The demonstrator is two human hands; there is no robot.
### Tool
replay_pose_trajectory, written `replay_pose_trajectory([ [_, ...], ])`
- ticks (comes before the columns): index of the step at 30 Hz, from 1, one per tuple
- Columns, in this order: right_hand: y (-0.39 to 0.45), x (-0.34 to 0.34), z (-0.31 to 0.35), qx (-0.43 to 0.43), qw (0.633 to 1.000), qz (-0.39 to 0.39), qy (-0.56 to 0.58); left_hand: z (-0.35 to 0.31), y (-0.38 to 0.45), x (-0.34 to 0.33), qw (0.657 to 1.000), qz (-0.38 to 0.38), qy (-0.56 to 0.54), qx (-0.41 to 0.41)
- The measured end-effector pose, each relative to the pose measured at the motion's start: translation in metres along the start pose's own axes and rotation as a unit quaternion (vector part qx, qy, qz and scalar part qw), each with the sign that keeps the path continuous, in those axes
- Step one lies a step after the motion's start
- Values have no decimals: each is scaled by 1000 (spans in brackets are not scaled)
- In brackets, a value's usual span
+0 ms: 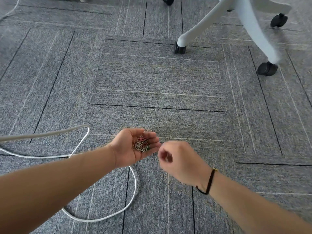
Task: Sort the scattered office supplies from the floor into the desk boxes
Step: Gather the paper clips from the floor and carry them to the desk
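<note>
My left hand [133, 147] is palm up and cupped low in the middle of the head view. A small heap of paper clips [141, 144], silver, pink and green, lies in its palm. My right hand [177, 159] is blurred and hovers just right of the left fingertips, back of the hand up, fingers curled in toward the thumb. I see no clip in it. One silver paper clip [191, 125] lies alone on the grey carpet [157, 78], beyond and to the right of both hands.
A white cable [108, 217] loops over the carpet under my left forearm and runs off to the left. A white office chair base [249, 26] with black castors [267, 68] stands at the upper right. No desk boxes are in view.
</note>
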State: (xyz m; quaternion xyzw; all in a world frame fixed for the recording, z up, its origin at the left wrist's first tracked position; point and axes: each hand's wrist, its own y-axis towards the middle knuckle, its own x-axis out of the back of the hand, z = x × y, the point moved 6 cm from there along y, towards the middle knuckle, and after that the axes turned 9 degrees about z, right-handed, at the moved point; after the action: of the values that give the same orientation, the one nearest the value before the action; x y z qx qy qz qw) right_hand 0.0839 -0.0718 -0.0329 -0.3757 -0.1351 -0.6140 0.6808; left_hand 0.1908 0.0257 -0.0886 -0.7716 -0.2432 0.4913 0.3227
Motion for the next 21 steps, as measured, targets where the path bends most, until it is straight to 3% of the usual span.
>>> replay_pose_trajectory([
  [3, 7, 27, 19, 41, 992, -103, 69, 7, 1, -8, 1000, -4, -1, 19],
  [6, 10, 35, 23, 58, 988, -128, 66, 9, 3, -18, 999, 13, -12, 27],
  [10, 0, 52, -9, -27, 961, -174, 212, 3, 3, -22, 998, 46, -36, 20],
  [13, -10, 68, -43, -140, 872, -220, 414, -12, -4, -23, 997, 45, -55, -17],
  [18, -47, 79, -50, -265, 654, -237, 668, -37, -46, -41, 978, 7, -177, -106],
  [21, -72, 94, -8, -311, 621, -209, 688, -42, -91, -75, 964, -1, -231, -129],
])
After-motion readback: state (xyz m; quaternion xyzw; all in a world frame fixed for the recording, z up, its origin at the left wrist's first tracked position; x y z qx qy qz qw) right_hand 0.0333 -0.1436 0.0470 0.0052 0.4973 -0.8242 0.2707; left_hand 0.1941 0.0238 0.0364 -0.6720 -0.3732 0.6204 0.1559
